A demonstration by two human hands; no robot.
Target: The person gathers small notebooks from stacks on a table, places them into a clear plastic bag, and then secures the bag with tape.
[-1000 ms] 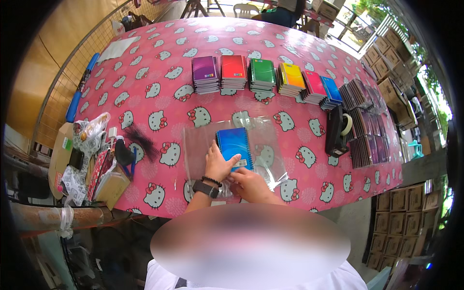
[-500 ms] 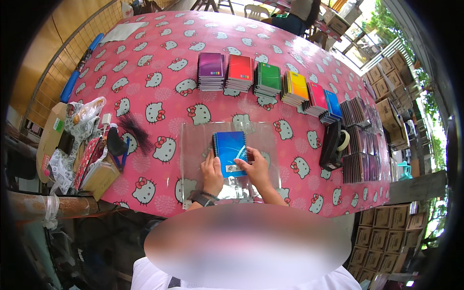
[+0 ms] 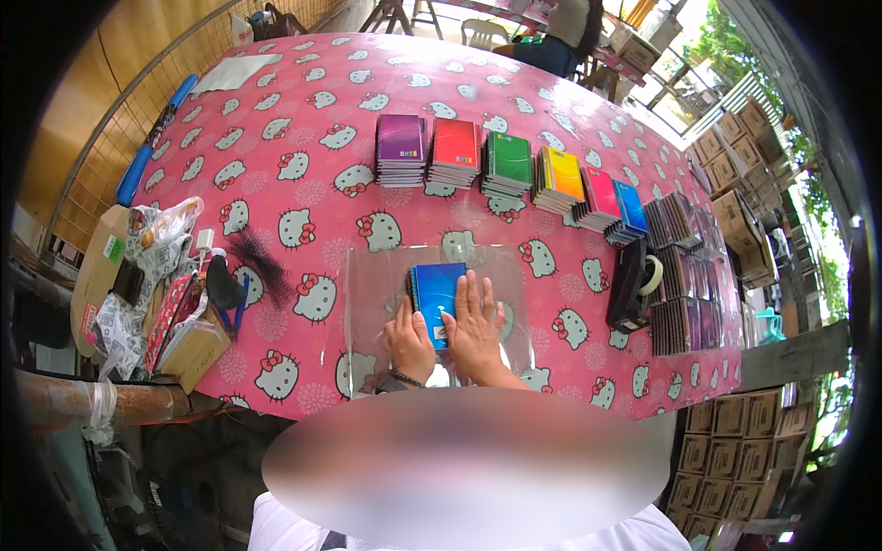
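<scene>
A blue spiral notebook (image 3: 429, 285) lies on a clear plastic sheet (image 3: 375, 275) in front of me, its wire binding on the left and a small white label near its lower edge. My left hand (image 3: 410, 342) rests at its lower left, thumb against the cover and fingers stretched along the binding side. My right hand (image 3: 476, 332) lies flat over its right side, fingers extended and thumb by the label. That palm hides the right edge and part of the label.
Stacks of purple (image 3: 400, 138), red (image 3: 455, 142), green (image 3: 508, 158), yellow (image 3: 560, 176), pink (image 3: 599, 195) and blue notebooks (image 3: 630, 204) curve across the table. A black tape dispenser (image 3: 627, 285) stands right, beside wrapped notebook bundles (image 3: 680, 275). Scissors (image 3: 241, 308) and clutter lie left.
My right hand has flattened, its fingers now stretched forward over the notebook's right side. My left hand has shifted slightly right, its thumb nearer the label.
</scene>
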